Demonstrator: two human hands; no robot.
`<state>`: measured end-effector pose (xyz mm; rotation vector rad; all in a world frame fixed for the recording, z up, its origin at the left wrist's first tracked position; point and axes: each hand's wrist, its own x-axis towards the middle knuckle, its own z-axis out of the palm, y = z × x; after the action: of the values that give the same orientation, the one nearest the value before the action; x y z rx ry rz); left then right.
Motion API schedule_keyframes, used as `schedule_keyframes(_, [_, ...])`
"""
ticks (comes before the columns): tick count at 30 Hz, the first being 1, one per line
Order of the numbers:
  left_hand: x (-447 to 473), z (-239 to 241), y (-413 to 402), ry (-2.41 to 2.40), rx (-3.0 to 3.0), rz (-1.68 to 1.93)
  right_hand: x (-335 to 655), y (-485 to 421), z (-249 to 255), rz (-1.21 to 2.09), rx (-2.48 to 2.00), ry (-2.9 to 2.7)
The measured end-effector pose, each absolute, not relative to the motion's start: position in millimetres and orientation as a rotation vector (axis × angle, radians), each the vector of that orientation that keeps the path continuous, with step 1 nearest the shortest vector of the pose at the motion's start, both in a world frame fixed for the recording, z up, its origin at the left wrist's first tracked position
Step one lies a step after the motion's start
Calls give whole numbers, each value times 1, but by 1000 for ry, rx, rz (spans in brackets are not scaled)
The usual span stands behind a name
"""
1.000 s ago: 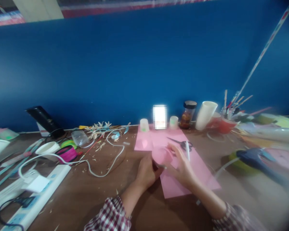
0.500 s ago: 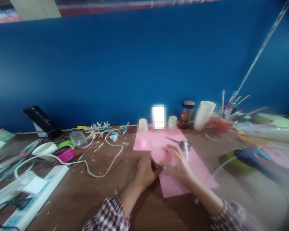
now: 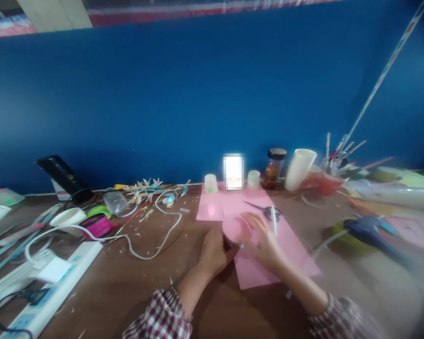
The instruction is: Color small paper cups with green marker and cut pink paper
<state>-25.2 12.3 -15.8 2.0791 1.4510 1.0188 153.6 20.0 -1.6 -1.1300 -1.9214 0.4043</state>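
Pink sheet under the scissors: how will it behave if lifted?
The pink sheet looks thin and flat, so probably light and floppy. The scissors and slim white stick lying on it would likely slide if it tilts.

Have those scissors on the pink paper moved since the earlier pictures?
No. Judged against the dark-lidded jar, the scissors lie in the same place, pointing the same way; the whole view shifts slightly.
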Motion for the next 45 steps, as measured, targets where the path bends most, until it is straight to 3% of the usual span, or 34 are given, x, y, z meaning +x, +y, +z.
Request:
schedule_keyframes(32, [-35,-22,9,1477,1846,1086,181,-20,29,579,-1247,-1794])
schedule_keyframes(45, [-53,-11,15,1760,2043,1038,178,-17,32,127,-1239,-2018])
